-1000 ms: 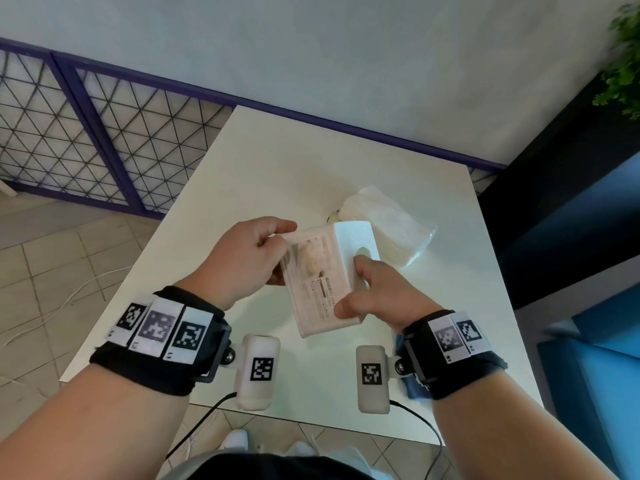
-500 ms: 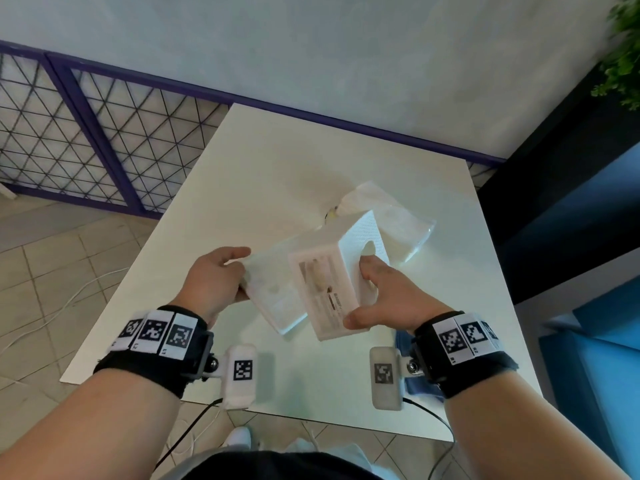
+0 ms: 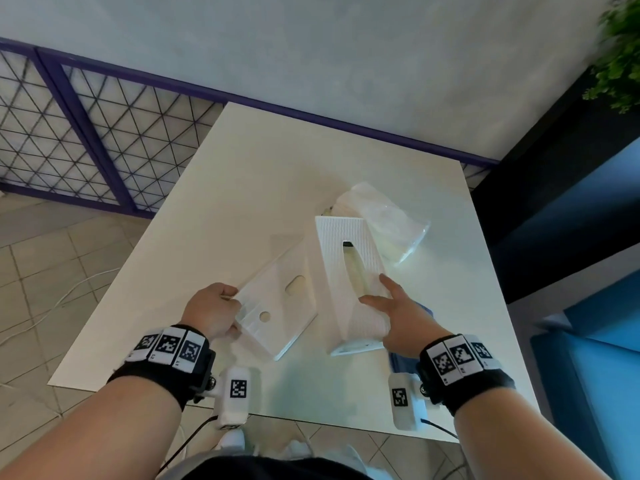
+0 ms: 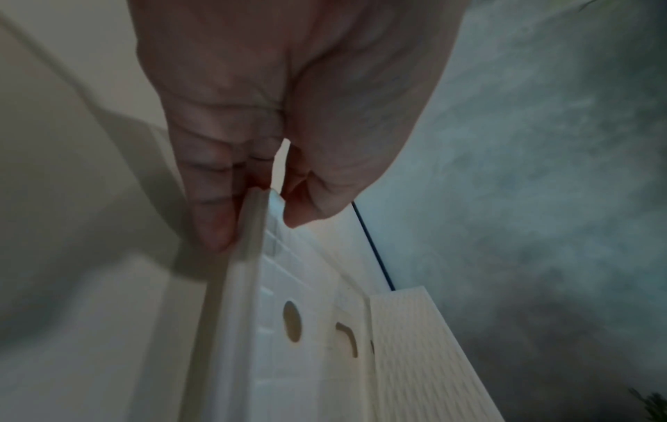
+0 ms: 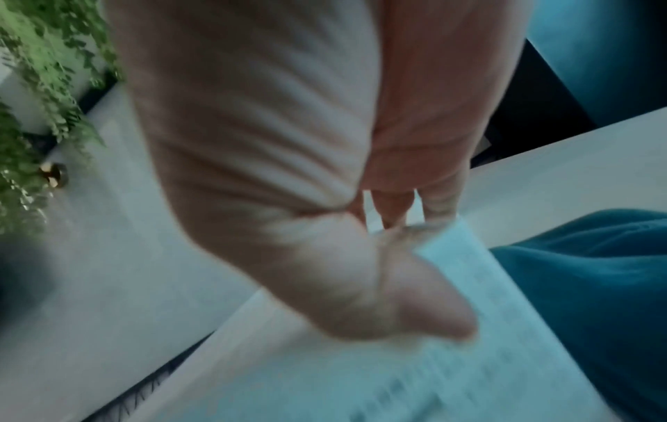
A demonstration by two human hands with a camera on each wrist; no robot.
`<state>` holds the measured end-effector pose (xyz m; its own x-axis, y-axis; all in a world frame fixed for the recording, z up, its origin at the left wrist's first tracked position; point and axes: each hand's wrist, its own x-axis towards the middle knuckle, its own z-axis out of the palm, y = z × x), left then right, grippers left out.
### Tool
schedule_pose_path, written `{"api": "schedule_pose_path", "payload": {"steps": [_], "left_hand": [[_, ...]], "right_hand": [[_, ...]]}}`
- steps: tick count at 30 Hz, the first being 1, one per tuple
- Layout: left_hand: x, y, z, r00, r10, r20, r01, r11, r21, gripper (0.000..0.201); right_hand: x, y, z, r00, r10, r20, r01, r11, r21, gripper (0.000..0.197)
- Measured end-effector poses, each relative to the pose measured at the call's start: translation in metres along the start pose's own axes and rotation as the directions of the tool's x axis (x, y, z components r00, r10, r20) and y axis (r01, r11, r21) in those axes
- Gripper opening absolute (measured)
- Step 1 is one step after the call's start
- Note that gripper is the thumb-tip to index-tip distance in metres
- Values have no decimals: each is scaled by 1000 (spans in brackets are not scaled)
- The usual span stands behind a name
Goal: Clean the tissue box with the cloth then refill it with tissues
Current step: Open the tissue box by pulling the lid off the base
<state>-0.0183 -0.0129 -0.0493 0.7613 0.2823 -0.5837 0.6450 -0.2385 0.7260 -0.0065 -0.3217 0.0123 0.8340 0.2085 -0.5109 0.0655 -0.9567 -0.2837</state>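
The white tissue box is in two parts. My left hand [image 3: 233, 301] pinches the near edge of its flat base panel [image 3: 277, 306], thumb on top and fingers beneath [image 4: 260, 217]; the panel [image 4: 285, 357] has a round hole and an oval one. My right hand [image 3: 382, 296] grips the ribbed cover [image 3: 346, 271] at its near end, thumb on top; its slot faces up. In the blurred right wrist view the cover [image 5: 361, 371] fills the bottom. The blue cloth [image 3: 401, 363] lies under my right wrist [image 5: 595, 285]. A clear plastic pack of tissues [image 3: 388, 223] lies behind the cover.
Everything sits on a white table [image 3: 259, 174] against a grey wall. A purple-framed lattice fence [image 3: 86, 133] stands to the left, blue seating [image 3: 606, 341] to the right, and a green plant [image 3: 620, 57] at the top right.
The base panel has come off the box; my left hand drew it away to the left. My right hand turned the cover slot-up and lowered it toward the table.
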Motion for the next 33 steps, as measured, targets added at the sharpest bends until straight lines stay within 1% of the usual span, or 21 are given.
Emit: {"api": "schedule_pose_path", "payload": {"steps": [2, 4, 5, 7, 9, 11, 14, 17, 19, 20, 22, 24, 25, 26, 27, 28, 29, 30, 31, 32, 33], "left_hand": [[2, -4, 2, 999, 33, -5, -32, 996, 85, 23], [-1, -2, 2, 997, 78, -18, -72, 975, 211, 18], [-2, -1, 3, 994, 104, -15, -97, 960, 263, 15], [-4, 0, 5, 991, 128, 32, -131, 928, 349, 15], [-3, -1, 4, 990, 114, 78, -137, 890, 435, 18], [-1, -4, -3, 993, 99, 65, -118, 867, 484, 17], [-3, -8, -17, 997, 73, 13, -71, 883, 464, 13], [-12, -9, -22, 998, 48, 32, -58, 884, 464, 16], [-18, -9, -15, 993, -26, 113, -20, 922, 386, 21], [-20, -8, -9, 981, -84, 174, 17, 935, 355, 24], [-25, -7, 8, 933, -185, 308, 64, 929, 364, 32], [-27, -2, 23, 892, -200, 405, 4, 900, 436, 41], [-27, -1, 29, 883, -157, 443, -69, 889, 453, 41], [-24, 0, 32, 884, -77, 462, -163, 874, 458, 35], [-22, 3, 33, 894, 43, 446, -271, 846, 460, 25], [-18, 6, 30, 895, 174, 412, -377, 789, 485, 15], [-14, 9, 27, 876, 284, 390, -468, 697, 543, 7], [-9, 10, 24, 844, 366, 392, -537, 586, 607, 15], [-1, 9, 21, 815, 391, 428, -575, 458, 677, 34], [7, 7, 19, 801, 378, 464, -589, 354, 727, 48], [12, 9, 17, 801, 333, 497, -587, 276, 761, 55]], "right_hand": [[4, 1, 3, 998, 51, 24, -52, 995, 85, 78], [10, -7, 4, 992, 120, 28, -123, 978, 170, 68], [13, -13, 6, 986, 167, 26, -169, 968, 184, 71], [21, -24, 9, 964, 264, 11, -262, 949, 173, 90], [28, -35, 8, 953, 300, -41, -293, 946, 137, 97], [35, -43, -1, 954, 288, -81, -278, 954, 117, 93], [50, -54, -30, 962, 235, -141, -212, 964, 159, 87], [76, -72, -62, 965, 172, -199, -142, 978, 153, 85], [99, -88, -82, 964, 127, -234, -98, 987, 130, 86], [110, -98, -91, 963, 100, -250, -76, 991, 107, 84], [132, -117, -105, 960, 47, -276, -45, 999, 14, 80], [154, -134, -114, 957, -3, -292, -31, 993, -113, 80], [163, -140, -116, 956, -23, -291, -24, 987, -156, 80], [173, -145, -118, 958, -38, -283, -15, 983, -183, 79], [182, -149, -120, 960, -51, -274, -5, 980, -200, 77], [190, -152, -121, 963, -60, -264, 0, 975, -222, 75], [196, -154, -122, 964, -65, -258, -2, 967, -254, 74], [201, -155, -123, 963, -70, -258, -8, 958, -288, 75], [207, -156, -122, 964, -68, -256, -15, 950, -311, 76], [213, -156, -120, 968, -56, -246, -26, 948, -316, 79], [219, -155, -117, 970, -44, -238, -33, 951, -308, 81]]}}
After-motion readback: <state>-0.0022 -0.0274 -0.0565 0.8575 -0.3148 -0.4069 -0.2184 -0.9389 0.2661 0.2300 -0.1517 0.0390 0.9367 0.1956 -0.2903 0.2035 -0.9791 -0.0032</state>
